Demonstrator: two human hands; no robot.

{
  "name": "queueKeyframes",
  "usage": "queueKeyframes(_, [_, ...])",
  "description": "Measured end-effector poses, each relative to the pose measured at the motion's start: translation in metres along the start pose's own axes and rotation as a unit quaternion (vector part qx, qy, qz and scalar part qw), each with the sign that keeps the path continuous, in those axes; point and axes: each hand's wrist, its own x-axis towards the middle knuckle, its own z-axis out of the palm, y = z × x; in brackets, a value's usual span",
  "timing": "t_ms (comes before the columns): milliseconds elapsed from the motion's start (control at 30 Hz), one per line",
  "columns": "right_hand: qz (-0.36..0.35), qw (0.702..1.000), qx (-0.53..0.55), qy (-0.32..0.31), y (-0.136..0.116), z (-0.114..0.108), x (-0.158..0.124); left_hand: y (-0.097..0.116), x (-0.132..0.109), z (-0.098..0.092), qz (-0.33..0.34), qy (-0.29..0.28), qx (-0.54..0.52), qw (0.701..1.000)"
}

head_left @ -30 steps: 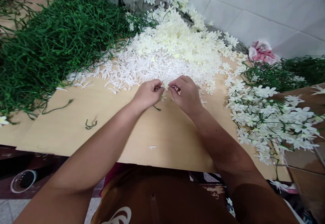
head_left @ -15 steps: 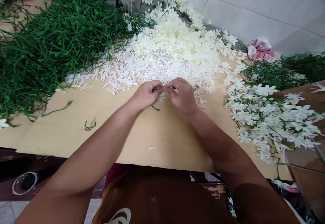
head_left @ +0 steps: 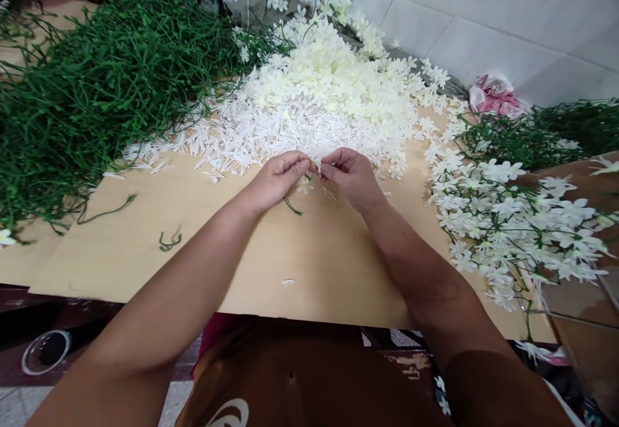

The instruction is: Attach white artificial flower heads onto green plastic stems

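Note:
My left hand point(head_left: 276, 178) and my right hand point(head_left: 352, 175) meet fingertip to fingertip over a wooden board point(head_left: 290, 246). The left pinches a thin green stem point(head_left: 291, 206) with a small cream flower point(head_left: 305, 186) on it, and the stem curls out below the fingers. The right pinches a small white plastic piece point(head_left: 321, 169) against the stem's tip. Just beyond both hands lies a heap of white plastic stamens point(head_left: 271, 131), and behind that a pile of loose cream flower heads point(head_left: 338, 79).
A big mound of bare green stems point(head_left: 101, 85) fills the left. Finished stems with white flowers point(head_left: 512, 220) lie at the right, over a brown box point(head_left: 587, 324). A pink cloth point(head_left: 494, 95) lies by the tiled wall. Two stray green bits point(head_left: 168, 240) rest on the board.
Both hands have stayed in place at the heap's edge. The fingertips have shifted slightly, and the right hand's fingers have drawn a little apart from the left's.

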Motion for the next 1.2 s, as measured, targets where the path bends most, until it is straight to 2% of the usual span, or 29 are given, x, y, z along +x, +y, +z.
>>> queueKeyframes(133, [0.059,0.995,0.081,-0.013,-0.004,-0.003,-0.002,0.001,0.0,-0.001,-0.041,0.024,-0.036,0.998])
queueKeyframes(300, [0.094,0.987,0.124,-0.035,-0.007,0.002,-0.006,0.003,0.001,0.001,-0.045,0.069,0.039,0.996])
queueKeyframes(400, [0.094,0.987,0.128,-0.034,-0.005,0.004,-0.006,0.001,0.002,0.001,-0.035,0.064,0.015,0.997])
queueKeyframes(600, [0.074,0.993,0.096,-0.014,0.0,0.001,-0.005,-0.007,0.006,-0.001,-0.031,0.014,-0.074,0.997])
queueKeyframes(867, [0.052,0.996,0.077,-0.012,-0.001,0.001,-0.005,0.0,0.005,0.0,-0.053,0.015,-0.101,0.993])
queueKeyframes(1200, [0.043,0.996,0.072,0.025,-0.002,0.007,-0.005,-0.001,0.006,0.005,-0.073,0.08,-0.072,0.991])
